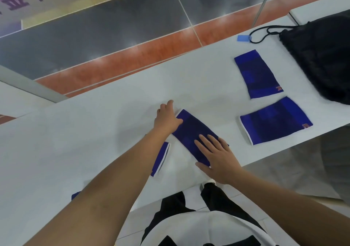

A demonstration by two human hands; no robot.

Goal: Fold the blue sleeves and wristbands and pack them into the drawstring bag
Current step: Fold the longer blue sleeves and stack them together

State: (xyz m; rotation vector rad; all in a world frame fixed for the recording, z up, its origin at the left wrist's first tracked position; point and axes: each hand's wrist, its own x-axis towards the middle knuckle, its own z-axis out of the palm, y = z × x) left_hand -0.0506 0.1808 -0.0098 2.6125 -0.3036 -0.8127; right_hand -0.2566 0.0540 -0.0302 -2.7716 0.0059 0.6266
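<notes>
The right hand [217, 156] is pressing flat on the near end of a blue sleeve [191, 134], fingers straight and spread, gripping nothing. The left hand [166, 117] is resting at the sleeve's far end with its thumb lying on the cloth and its fingers bent; whether it is pinching the edge I cannot tell. The sleeve is lying slantwise on the white table [94, 132], near the front edge. Two more blue pieces are lying flat to the right, well apart from the hands: a far piece [258, 73] and a near piece [274, 121] with a white hem. A band [162, 158] with a white edge is showing from under the left forearm, just beside the sleeve, and a blue corner [75, 195] is peeking out lower down the same arm. The black bag [322, 60] is sitting at the table's far right, its cord [265, 33] looping out toward a small blue tag [243, 38].
</notes>
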